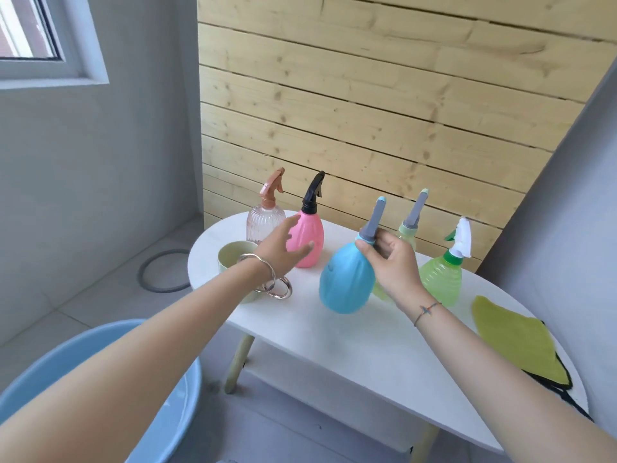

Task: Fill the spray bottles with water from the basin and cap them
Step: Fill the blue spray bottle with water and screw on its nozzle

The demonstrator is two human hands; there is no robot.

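The right hand (392, 262) has its grip clamped on the neck of a sky-blue, bulb-shaped plastic spray bottle (344, 282) with a grey nozzle. The bottle leans to the right over the middle of the white oval counter (334, 355); whether its base touches the top cannot be told. The left hand (280, 250), with metal bangles (263, 275) at its wrist, reaches out with its grip apart and fingers spread, right in front of a pink bulb-shaped bottle (312, 228) with a black trigger head near the far edge; contact cannot be made out.

Left of the pink one stands a clear ribbed bottle (260, 222) with a rose-coloured trigger. Behind the right hand is a pale green bulb bottle (409, 233) with a grey nozzle, and beside it a translucent green ribbed bottle (440, 275) with a white trigger. A pale green cup (230, 253) sits at the counter's left end, and a yellow cloth (510, 332) at the right end. A light blue plastic basin (66, 362) sits on the floor, below the near left edge.
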